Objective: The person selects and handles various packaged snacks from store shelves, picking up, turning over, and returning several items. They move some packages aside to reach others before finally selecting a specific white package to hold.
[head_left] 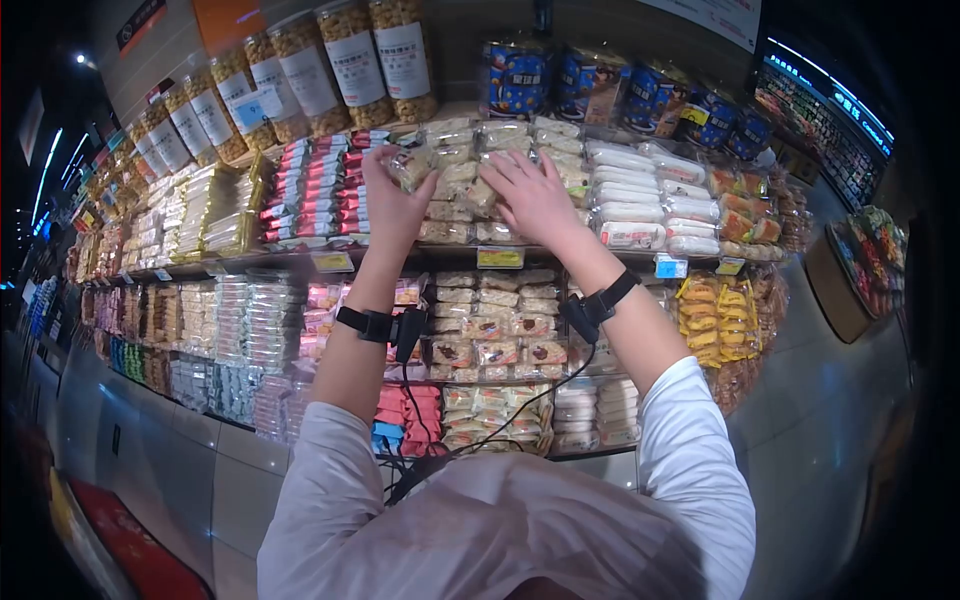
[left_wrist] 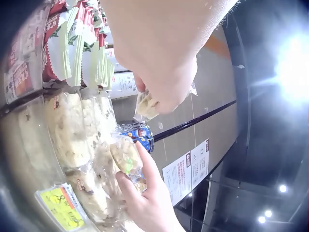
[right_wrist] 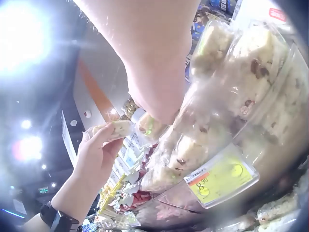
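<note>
My left hand (head_left: 395, 208) is raised over the top shelf, pinching a clear-wrapped pale snack cake (head_left: 411, 172) between thumb and fingers. The same wrapped cake (right_wrist: 116, 129) shows in the right wrist view, lifted above the rows. My right hand (head_left: 540, 200) reaches into the pile of matching packs (head_left: 455, 160) beside it. In the left wrist view its thumb and fingers hold another wrapped cake (left_wrist: 126, 155) with a green mark, at the top of the pile. Some pale cakes in the pile have dark bits. A yellow price tag (head_left: 500, 258) hangs on the shelf edge below.
Red-wrapped snacks (head_left: 318, 190) stand left of the pile and white packs (head_left: 628, 195) right of it. Tall jars (head_left: 355, 65) and blue tubs (head_left: 515, 80) line the back ledge. Lower shelves carry more packs (head_left: 497, 325). Black cables (head_left: 500, 430) run from both wrist straps.
</note>
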A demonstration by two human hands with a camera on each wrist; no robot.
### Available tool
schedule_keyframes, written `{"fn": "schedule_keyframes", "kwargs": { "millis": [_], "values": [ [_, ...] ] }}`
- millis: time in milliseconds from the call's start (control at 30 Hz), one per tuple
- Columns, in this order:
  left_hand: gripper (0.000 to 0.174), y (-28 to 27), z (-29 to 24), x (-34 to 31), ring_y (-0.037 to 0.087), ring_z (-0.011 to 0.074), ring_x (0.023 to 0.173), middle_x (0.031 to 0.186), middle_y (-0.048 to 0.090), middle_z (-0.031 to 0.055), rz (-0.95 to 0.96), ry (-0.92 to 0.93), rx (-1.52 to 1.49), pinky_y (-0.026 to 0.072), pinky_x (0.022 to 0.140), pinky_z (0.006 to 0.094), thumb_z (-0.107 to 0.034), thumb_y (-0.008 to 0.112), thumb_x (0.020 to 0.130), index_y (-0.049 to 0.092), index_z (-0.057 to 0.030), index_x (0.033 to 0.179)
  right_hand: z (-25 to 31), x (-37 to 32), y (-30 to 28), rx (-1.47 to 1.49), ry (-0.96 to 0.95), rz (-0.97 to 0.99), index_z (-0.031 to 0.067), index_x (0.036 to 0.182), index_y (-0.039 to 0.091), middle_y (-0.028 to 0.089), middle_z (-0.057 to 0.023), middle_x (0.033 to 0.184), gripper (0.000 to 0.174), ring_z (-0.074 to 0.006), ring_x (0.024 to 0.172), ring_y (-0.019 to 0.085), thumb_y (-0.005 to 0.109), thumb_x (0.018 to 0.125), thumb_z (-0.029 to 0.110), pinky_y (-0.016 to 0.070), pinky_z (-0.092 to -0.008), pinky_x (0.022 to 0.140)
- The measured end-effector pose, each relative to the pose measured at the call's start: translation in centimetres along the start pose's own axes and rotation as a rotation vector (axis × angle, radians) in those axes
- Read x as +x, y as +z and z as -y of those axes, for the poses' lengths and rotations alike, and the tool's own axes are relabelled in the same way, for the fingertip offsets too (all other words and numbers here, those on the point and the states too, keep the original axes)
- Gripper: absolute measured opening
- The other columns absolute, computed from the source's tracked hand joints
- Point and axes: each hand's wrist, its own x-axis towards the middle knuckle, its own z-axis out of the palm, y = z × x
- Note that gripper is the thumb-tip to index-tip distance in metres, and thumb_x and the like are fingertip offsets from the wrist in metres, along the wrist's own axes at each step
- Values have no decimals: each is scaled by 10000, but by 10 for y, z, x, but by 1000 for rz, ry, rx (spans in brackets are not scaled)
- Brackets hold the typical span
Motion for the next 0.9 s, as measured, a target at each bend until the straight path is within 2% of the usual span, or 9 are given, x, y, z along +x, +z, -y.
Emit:
{"fn": "schedule_keyframes", "kwargs": {
  "millis": [133,267,333,433,500,600,667,767,900],
  "values": [
    [596,4,16,-2,559,284,964,1071,543,142,-45,98,90,454,870,357,-135,830,709,470,-12,1168,-10,1,1,-32,-73,87,198,1356,507,517,-60,1358,602,-281,1312,440,712,794,267,287,-555,1117],
    [547,4,13,-2,560,293,887,982,536,126,81,109,91,469,810,374,-132,824,711,491,-22,1132,-25,0,-1,6,-19,93,192,1337,525,529,-65,1329,595,-281,1301,449,720,786,300,271,-554,1125],
    [490,8,19,1,527,235,888,1002,518,114,206,92,122,455,789,337,-151,823,741,489,-26,1077,-27,1,0,12,-21,95,173,1324,532,518,-79,1346,589,-278,1305,447,723,784,312,278,-550,1121],
    [464,16,22,8,514,266,850,951,505,112,195,181,126,450,766,344,-152,820,730,482,-30,1023,-30,1,3,71,-49,69,151,1315,531,543,-91,1317,588,-285,1285,468,727,785,316,291,-533,1116],
    [460,19,19,12,505,279,842,936,499,115,209,237,178,448,764,347,-151,820,721,476,-29,1002,-29,3,-2,200,40,180,122,1299,529,576,-93,1279,592,-295,1254,494,737,782,321,309,-513,1107],
    [458,23,17,19,508,315,861,923,512,126,347,182,170,451,756,373,-162,816,713,476,-24,986,-26,2,-7,246,-22,83,106,1256,553,607,-97,1203,580,-294,1203,525,755,764,337,321,-504,1097],
    [437,21,18,24,543,323,959,975,557,133,543,282,389,462,790,399,-195,794,734,511,-35,1027,-27,0,-8,225,-27,94,96,1235,570,598,-107,1176,567,-317,1169,524,761,759,339,326,-499,1088],
    [388,12,16,26,565,320,1020,1022,608,102,511,468,594,455,853,445,-248,749,773,552,-73,1056,-32,-1,-3,230,33,26,96,1186,603,586,-112,1113,548,-327,1125,528,784,732,345,328,-501,1085],
    [430,9,20,24,569,314,1074,1125,619,94,599,438,664,462,880,446,-216,724,783,559,-88,1159,-32,2,2,94,189,-90,119,1148,629,569,-100,1063,535,-308,1116,520,814,697,339,329,-522,1077]
  ]
}}
